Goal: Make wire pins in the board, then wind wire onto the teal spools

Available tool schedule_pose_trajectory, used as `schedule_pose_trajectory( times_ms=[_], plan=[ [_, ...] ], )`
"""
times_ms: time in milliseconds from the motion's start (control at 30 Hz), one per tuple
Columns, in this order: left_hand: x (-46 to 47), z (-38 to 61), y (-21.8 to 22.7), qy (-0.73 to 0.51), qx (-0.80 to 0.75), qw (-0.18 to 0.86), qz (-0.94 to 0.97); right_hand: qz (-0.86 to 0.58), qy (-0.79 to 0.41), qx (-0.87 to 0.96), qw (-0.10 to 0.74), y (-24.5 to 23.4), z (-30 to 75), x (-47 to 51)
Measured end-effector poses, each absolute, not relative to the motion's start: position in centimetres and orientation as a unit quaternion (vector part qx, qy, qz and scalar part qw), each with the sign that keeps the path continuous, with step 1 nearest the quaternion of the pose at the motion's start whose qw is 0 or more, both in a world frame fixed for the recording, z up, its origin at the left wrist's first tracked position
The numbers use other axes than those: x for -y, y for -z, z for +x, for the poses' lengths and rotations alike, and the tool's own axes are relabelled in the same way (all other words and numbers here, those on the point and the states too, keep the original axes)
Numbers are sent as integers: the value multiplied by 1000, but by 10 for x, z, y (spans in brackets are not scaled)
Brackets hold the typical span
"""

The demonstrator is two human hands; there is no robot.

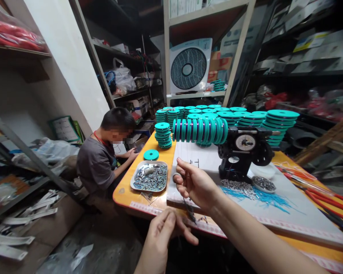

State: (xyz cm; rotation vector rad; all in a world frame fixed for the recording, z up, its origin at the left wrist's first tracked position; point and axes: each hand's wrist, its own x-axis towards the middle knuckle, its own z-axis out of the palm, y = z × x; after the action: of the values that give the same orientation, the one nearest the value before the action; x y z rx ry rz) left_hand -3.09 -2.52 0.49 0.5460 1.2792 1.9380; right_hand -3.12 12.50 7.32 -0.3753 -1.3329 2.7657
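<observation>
1. While both hands pull a thin wire (190,213) taut, even tension and a firm pinch serve best.
2. Left hand (160,238): nearest, fingers pinched on the wire's lower end, below the counter (125,194) edge.
3. Right hand (196,184): curled, pinching the wire's upper end above the counter.
4. Metal tray (150,177) of small parts: beyond.
5. Teal spools (200,130) on the winder (244,152): farthest.

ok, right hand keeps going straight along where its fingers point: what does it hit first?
Probably the metal tray of small parts. The right hand points left across the white board's edge, and the tray lies next in that line. Depth is unclear, so it might pass above the tray.
</observation>
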Motion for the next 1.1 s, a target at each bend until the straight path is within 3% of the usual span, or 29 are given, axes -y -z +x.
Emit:
schedule_pose_trajectory(
  times_ms=[233, 400, 600, 800, 1000, 1100],
  plan=[
    [36, -19, 23, -737, -518, 385, 201, -114, -883, 454, 28, -73, -33, -127],
    [38, -14, 33, -775, -435, 443, 118, -93, -852, 514, 40, -66, -28, -128],
    [46, -15, 41, -807, -390, 436, 85, -75, -746, 660, -38, -42, 14, -112],
    [44, -19, 58, -782, -436, 431, 113, -68, -620, 780, -52, -29, 41, -95],
    [39, -17, 59, -797, -417, 416, 135, -25, -535, 838, 102, -9, 46, -79],
    [40, -19, 56, -779, -455, 406, 150, -30, -532, 841, 95, -10, 47, -80]
  ],
)
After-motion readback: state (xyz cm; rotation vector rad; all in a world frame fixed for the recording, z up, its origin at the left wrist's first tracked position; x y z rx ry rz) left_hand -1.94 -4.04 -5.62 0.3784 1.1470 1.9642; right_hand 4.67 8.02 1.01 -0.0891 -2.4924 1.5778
